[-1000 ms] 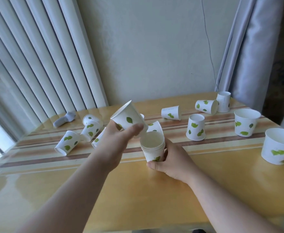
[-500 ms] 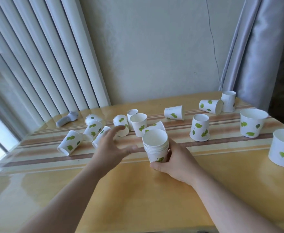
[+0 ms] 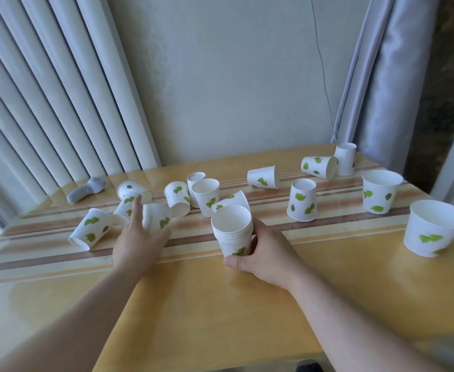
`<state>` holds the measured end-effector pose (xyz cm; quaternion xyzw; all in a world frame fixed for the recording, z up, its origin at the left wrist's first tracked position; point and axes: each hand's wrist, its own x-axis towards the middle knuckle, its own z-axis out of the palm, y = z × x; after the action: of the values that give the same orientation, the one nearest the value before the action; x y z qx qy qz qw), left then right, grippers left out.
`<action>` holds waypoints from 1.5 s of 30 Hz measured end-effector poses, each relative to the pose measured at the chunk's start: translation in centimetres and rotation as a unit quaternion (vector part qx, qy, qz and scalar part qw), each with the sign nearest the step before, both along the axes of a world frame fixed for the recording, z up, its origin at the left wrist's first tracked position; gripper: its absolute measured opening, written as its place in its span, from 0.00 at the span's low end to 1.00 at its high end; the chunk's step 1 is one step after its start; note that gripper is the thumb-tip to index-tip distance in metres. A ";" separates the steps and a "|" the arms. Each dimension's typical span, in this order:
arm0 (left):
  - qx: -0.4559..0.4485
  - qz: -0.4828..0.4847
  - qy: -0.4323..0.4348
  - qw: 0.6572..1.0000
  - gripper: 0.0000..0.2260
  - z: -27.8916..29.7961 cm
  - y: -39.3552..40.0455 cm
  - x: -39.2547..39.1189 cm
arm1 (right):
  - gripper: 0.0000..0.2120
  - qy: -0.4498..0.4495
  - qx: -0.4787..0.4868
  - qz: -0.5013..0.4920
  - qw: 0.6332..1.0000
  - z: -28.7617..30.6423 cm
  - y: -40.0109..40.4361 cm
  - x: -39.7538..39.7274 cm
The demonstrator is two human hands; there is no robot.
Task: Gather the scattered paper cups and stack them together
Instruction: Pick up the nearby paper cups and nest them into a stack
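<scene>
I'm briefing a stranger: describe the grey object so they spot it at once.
Start at the vertical blinds on the left. On the table's far left corner below them lies the grey handheld object, alone. Everything near it is a white leaf-printed paper cup.

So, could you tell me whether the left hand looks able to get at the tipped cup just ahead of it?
Probably yes. The left hand is open, its fingers already around the tipped cup, with nothing between them. Neighbouring cups crowd its left side, though.
</scene>
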<state>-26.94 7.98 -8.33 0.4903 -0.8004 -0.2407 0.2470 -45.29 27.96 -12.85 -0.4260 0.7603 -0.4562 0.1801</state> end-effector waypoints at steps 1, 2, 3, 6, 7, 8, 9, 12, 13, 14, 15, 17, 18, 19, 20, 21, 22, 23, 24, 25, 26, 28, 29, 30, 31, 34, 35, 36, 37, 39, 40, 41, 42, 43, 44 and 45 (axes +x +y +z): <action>0.047 -0.012 0.077 0.996 0.44 0.6 1.1 -0.2 | 0.30 -0.001 0.000 0.000 1.000 0.0 0.0 0.0; 0.092 -0.031 0.160 0.982 0.44 1.3 2.1 -0.5 | 0.30 -0.003 0.000 0.000 1.000 0.1 0.0 0.0; 0.110 -0.053 0.235 0.964 0.43 1.9 2.9 -0.9 | 0.30 -0.003 -0.001 -0.002 1.000 0.1 0.0 0.1; 0.109 -0.126 0.381 0.910 0.36 4.6 5.3 -2.4 | 0.30 0.002 -0.002 -0.004 1.000 0.0 -0.1 0.1; 0.111 -0.163 0.393 0.898 0.36 5.3 6.0 -2.8 | 0.31 0.005 -0.004 -0.004 1.000 0.0 -0.1 0.1; 0.108 -0.200 0.381 0.896 0.37 5.7 6.6 -3.2 | 0.32 0.007 -0.007 -0.004 1.000 0.0 0.0 0.2; 0.094 -0.229 0.344 0.906 0.39 5.9 7.3 -3.4 | 0.33 0.011 -0.009 -0.003 1.000 0.0 0.0 0.2; 0.077 -0.262 0.242 0.931 0.38 4.8 8.5 -3.9 | 0.33 0.015 -0.007 -0.002 1.000 0.1 0.1 0.3; 0.090 -0.266 0.236 0.930 0.37 4.2 8.7 -3.9 | 0.33 0.013 -0.005 -0.003 1.000 0.2 0.1 0.3; 0.102 -0.267 0.236 0.929 0.36 3.7 8.9 -3.9 | 0.33 0.011 -0.005 -0.004 1.000 0.2 0.1 0.3; 0.108 -0.267 0.234 0.929 0.36 3.3 9.0 -3.8 | 0.33 0.009 -0.007 -0.002 1.000 0.2 0.1 0.3; 0.113 -0.264 0.227 0.930 0.34 2.6 8.8 -3.7 | 0.33 0.009 -0.009 0.000 1.000 0.2 0.2 0.3; 0.119 -0.262 0.224 0.931 0.33 2.4 8.7 -3.7 | 0.32 0.009 -0.008 -0.001 1.000 0.2 0.1 0.3; 0.127 -0.263 0.221 0.930 0.33 2.2 8.6 -3.5 | 0.32 0.007 -0.009 0.000 1.000 0.2 0.1 0.3; 0.137 -0.267 0.225 0.927 0.33 2.0 8.4 -3.4 | 0.32 0.010 -0.010 -0.001 1.000 0.2 0.1 0.2; 0.149 -0.273 0.235 0.921 0.34 1.8 8.2 -3.3 | 0.33 0.014 -0.010 -0.001 1.000 0.2 0.1 0.2; 0.164 -0.278 0.252 0.912 0.34 1.7 7.9 -3.2 | 0.32 0.024 -0.009 -0.003 1.000 0.2 0.1 0.3; 0.180 -0.281 0.271 0.903 0.33 1.6 7.6 -3.1 | 0.31 0.019 -0.012 -0.006 1.000 0.2 0.2 0.2; 0.194 -0.277 0.288 0.896 0.32 1.5 7.4 -3.1 | 0.29 0.020 -0.018 -0.012 1.000 0.2 0.3 0.2; 0.204 -0.264 0.302 0.893 0.31 1.4 7.1 -3.1 | 0.26 0.023 -0.030 -0.023 0.999 0.3 0.5 0.2; 0.210 -0.244 0.308 0.895 0.30 1.3 6.8 -3.4 | 0.23 0.039 -0.044 -0.043 0.997 0.3 0.9 0.0; 0.189 -0.196 0.276 0.922 0.27 0.9 6.1 -4.3 | 0.19 0.080 -0.081 -0.106 0.988 0.6 1.7 -0.7; 0.160 -0.173 0.235 0.943 0.25 0.7 5.7 -4.9 | 0.18 0.104 -0.092 -0.130 0.982 0.8 2.0 -1.1; 0.120 -0.152 0.179 0.965 0.25 0.5 5.3 -5.6 | 0.17 0.109 -0.087 -0.151 0.979 0.9 2.3 -1.5; 0.073 -0.141 0.122 0.980 0.27 0.1 5.1 -6.2 | 0.18 0.081 -0.087 -0.158 0.980 1.1 2.4 -1.8; -0.094 -0.189 -0.014 0.977 0.33 -1.0 4.7 -8.2 | 0.21 0.047 -0.056 -0.137 0.988 0.7 2.2 -2.0; -0.128 -0.211 -0.042 0.968 0.34 -1.3 4.7 -9.1 | 0.22 0.042 -0.046 -0.124 0.990 0.7 2.0 -1.9; -0.147 -0.226 -0.067 0.961 0.34 -1.5 4.8 -9.9 | 0.23 0.038 -0.037 -0.114 0.992 0.6 1.9 -1.9; -0.171 -0.236 -0.091 0.952 0.33 -1.8 5.0 -10.6 | 0.24 0.035 -0.027 -0.109 0.993 0.5 1.8 -1.9; -0.217 -0.230 -0.149 0.937 0.34 -2.0 5.4 -11.8 | 0.26 0.026 -0.010 -0.108 0.994 0.4 1.7 -2.1; -0.228 -0.218 -0.174 0.933 0.34 -1.9 5.8 -12.1 | 0.28 0.023 -0.007 -0.109 0.994 0.5 1.8 -2.2; -0.234 -0.209 -0.189 0.930 0.33 -1.8 6.0 -12.4 | 0.29 0.021 -0.005 -0.111 0.994 0.6 1.8 -2.2; -0.239 -0.201 -0.195 0.930 0.32 -1.6 6.3 -12.6 | 0.29 0.022 -0.006 -0.110 0.994 0.7 1.9 -2.2; -0.243 -0.191 -0.196 0.930 0.30 -1.3 6.7 -12.7 | 0.30 0.022 -0.007 -0.108 0.994 0.8 1.9 -2.1; -0.250 -0.182 -0.195 0.931 0.29 -1.0 6.9 -12.6 | 0.30 0.020 -0.007 -0.106 0.994 0.8 2.0 -2.0; -0.255 -0.173 -0.189 0.932 0.29 -0.9 6.9 -12.5 | 0.29 0.019 -0.003 -0.103 0.994 0.9 2.0 -2.0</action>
<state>-39.43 14.89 -9.25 0.3013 -0.9392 0.0295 0.1622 -47.25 30.01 -11.90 -0.3546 0.8019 -0.4667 0.1158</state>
